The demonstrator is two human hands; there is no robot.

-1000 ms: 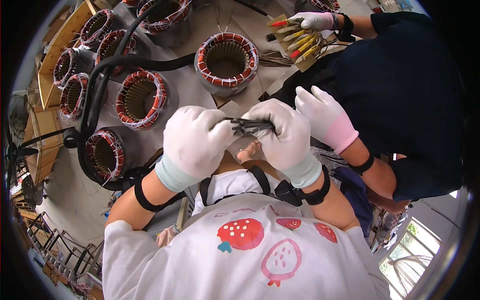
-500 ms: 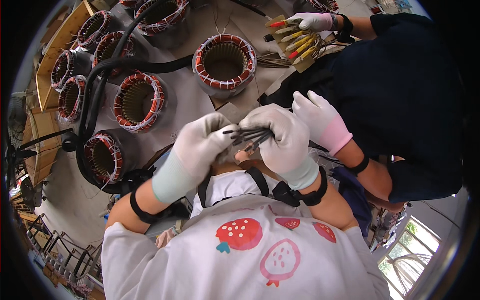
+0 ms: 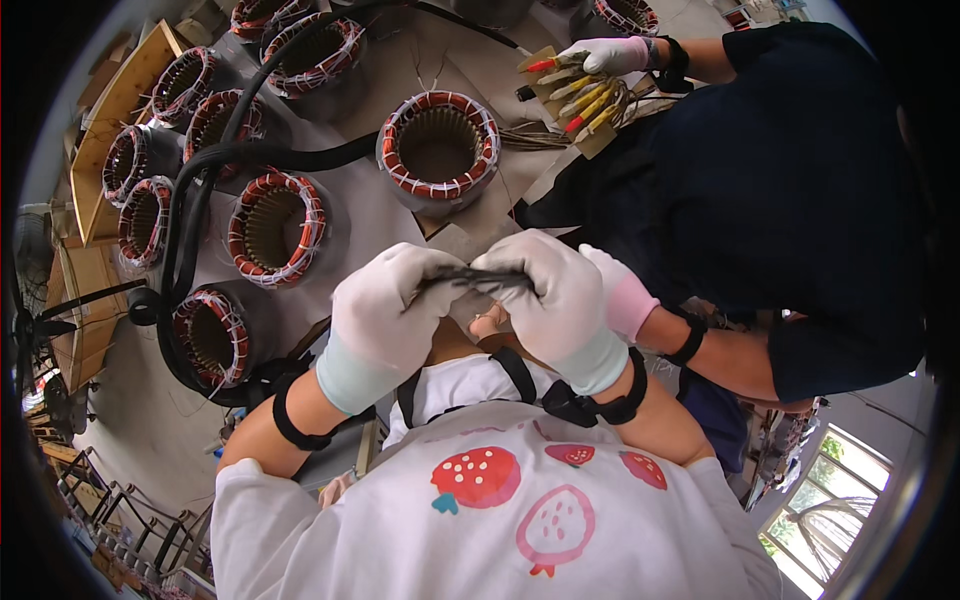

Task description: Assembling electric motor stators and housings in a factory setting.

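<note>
My left hand (image 3: 385, 305) and my right hand (image 3: 555, 300), both in white gloves with pale green cuffs, meet in front of my chest. Between them runs a small bundle of thin black tubes (image 3: 482, 279), slightly blurred. The fingers of each hand are curled around one end of it, and those ends are hidden in the grip. Beyond my hands stands the nearest upright motor stator (image 3: 440, 190), with red-orange windings laced in white cord; neither hand touches it.
A co-worker in dark clothes (image 3: 770, 200) is close on my right. One gloved hand (image 3: 612, 55) is at yellow and red-tipped leads (image 3: 590, 100); the other (image 3: 620, 290) is behind my right hand. Several more stators (image 3: 278, 228) and a thick black cable (image 3: 290, 152) lie left.
My left hand has closed around its end of the black tubes, where loose tips showed before. The bundle now lies straighter between both hands. The co-worker's nearer hand is now partly hidden behind mine.
</note>
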